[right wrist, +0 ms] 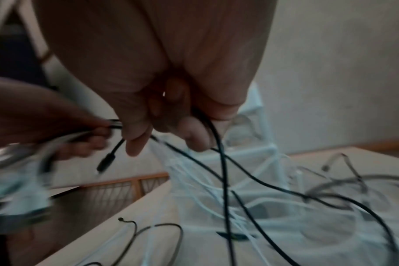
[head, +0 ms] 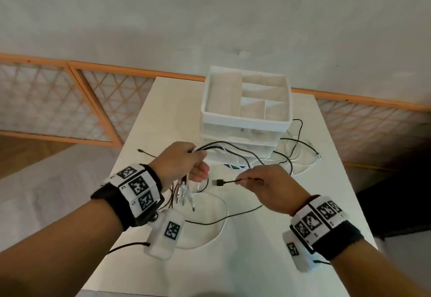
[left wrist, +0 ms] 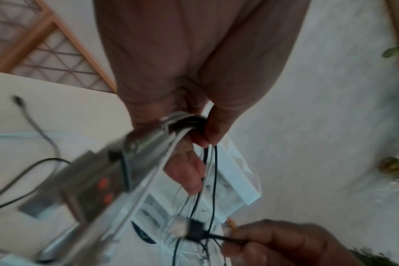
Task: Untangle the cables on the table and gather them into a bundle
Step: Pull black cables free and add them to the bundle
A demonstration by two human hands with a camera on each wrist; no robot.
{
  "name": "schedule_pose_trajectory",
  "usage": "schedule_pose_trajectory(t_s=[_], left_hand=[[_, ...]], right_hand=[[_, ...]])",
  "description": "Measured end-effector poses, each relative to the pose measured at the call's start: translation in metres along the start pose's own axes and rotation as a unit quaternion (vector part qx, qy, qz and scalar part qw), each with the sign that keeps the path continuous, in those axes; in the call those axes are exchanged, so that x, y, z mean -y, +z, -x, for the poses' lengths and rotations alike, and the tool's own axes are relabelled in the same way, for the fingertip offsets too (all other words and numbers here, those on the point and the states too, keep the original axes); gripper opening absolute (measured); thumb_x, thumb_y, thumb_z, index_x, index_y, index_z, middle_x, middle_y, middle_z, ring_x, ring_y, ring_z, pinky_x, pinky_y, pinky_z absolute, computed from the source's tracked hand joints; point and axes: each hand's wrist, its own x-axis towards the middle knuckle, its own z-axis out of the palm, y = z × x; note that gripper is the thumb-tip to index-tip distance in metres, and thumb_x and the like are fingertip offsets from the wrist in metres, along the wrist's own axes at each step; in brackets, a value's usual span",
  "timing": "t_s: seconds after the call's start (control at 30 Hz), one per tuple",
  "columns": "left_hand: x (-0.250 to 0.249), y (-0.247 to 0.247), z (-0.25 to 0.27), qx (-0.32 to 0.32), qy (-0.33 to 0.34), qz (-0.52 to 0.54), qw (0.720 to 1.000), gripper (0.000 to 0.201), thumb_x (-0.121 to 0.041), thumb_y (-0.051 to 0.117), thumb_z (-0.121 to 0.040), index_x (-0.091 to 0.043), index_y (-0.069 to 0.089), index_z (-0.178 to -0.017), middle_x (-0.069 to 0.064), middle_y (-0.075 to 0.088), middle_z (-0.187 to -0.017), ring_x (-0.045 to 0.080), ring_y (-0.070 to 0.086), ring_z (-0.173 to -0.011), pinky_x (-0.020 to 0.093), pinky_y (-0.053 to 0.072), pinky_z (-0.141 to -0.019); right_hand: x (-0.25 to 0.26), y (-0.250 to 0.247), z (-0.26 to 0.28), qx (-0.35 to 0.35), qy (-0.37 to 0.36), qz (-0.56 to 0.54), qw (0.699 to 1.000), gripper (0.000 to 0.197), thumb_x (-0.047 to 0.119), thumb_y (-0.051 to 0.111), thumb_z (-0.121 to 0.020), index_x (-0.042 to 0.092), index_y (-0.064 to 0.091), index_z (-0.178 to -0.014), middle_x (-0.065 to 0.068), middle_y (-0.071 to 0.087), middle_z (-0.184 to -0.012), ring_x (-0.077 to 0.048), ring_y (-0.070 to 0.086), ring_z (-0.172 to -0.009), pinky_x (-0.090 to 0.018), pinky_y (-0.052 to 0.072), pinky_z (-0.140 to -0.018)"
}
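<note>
Gathering step under way: left hand (head: 184, 163) fisted round several cables (head: 217, 148) above table (head: 268, 245); right hand (head: 268, 186) pinches black cable just behind plug (head: 218, 182), plug aimed at left fist. Next: pass plug end into fist; loose loops trail near white organizer (head: 247, 119)

Organizer (head: 245, 121) and cables (head: 289, 156) seemingly block far side.

black and white cables (head: 235, 154), white table (head: 256, 261), white organiser (head: 247, 119), black-and-white checkered wristbands (head: 137, 186).
</note>
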Motion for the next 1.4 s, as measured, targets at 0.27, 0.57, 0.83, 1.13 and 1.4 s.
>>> schedule_pose_trajectory(t_s=[0.27, 0.57, 0.83, 1.13, 1.4], left_hand=[[-0.025, 0.032, -0.003, 0.032, 0.129, -0.238, 0.962, 0.033, -0.030, 0.043, -0.102, -0.014, 0.042, -0.073, 0.003, 0.050, -0.073, 0.022, 0.047, -0.071, 0.035, 0.037, -0.066], [-0.057, -0.012, 0.007, 0.079, 0.095, -0.082, 0.989, 0.030, -0.038, 0.064, -0.093, -0.008, 0.061, -0.087, -0.005, 0.041, -0.055, 0.010, 0.030, -0.042, 0.021, 0.028, -0.040], [-0.059, -0.029, -0.003, -0.006, 0.137, -0.101, 0.985, 0.031, -0.033, 0.065, -0.094, -0.008, 0.053, -0.081, 0.001, 0.032, -0.058, 0.014, 0.027, -0.042, 0.022, 0.028, -0.039], [-0.032, -0.043, -0.020, -0.086, 0.058, 0.084, 0.991, 0.023, -0.025, 0.064, -0.095, -0.012, 0.055, -0.079, -0.003, 0.032, -0.057, 0.010, 0.025, -0.041, 0.022, 0.025, -0.037], [-0.034, -0.029, -0.020, -0.048, 0.041, 0.037, 0.997, 0.036, -0.042, 0.063, -0.093, -0.012, 0.052, -0.078, -0.008, 0.030, -0.050, 0.012, 0.025, -0.043, 0.026, 0.026, -0.044]], right_hand=[[0.062, 0.008, -0.032, 0.000, -0.038, 0.094, 0.995, 0.013, 0.021, 0.071, -0.084, 0.012, 0.080, -0.083, -0.004, 0.077, -0.082, -0.023, 0.070, -0.081, -0.034, 0.051, -0.078], [-0.028, -0.032, -0.016, -0.145, 0.162, -0.093, 0.972, 0.022, 0.022, 0.076, -0.078, 0.026, 0.056, -0.067, 0.004, 0.059, -0.058, -0.021, 0.059, -0.059, -0.035, 0.047, -0.062], [-0.057, -0.053, -0.011, -0.150, 0.332, 0.022, 0.931, 0.043, 0.045, 0.049, -0.099, 0.019, 0.068, -0.070, -0.004, 0.064, -0.058, -0.025, 0.065, -0.055, -0.031, 0.052, -0.065], [-0.062, -0.115, -0.023, -0.251, 0.340, 0.144, 0.895, 0.041, 0.044, 0.055, -0.096, 0.011, 0.070, -0.079, -0.002, 0.063, -0.069, -0.020, 0.059, -0.066, -0.029, 0.047, -0.064], [-0.053, -0.142, -0.030, -0.447, 0.194, -0.103, 0.867, 0.023, 0.041, 0.050, -0.098, 0.025, 0.066, -0.096, -0.002, 0.070, -0.072, -0.003, 0.064, -0.054, -0.028, 0.053, -0.065]])
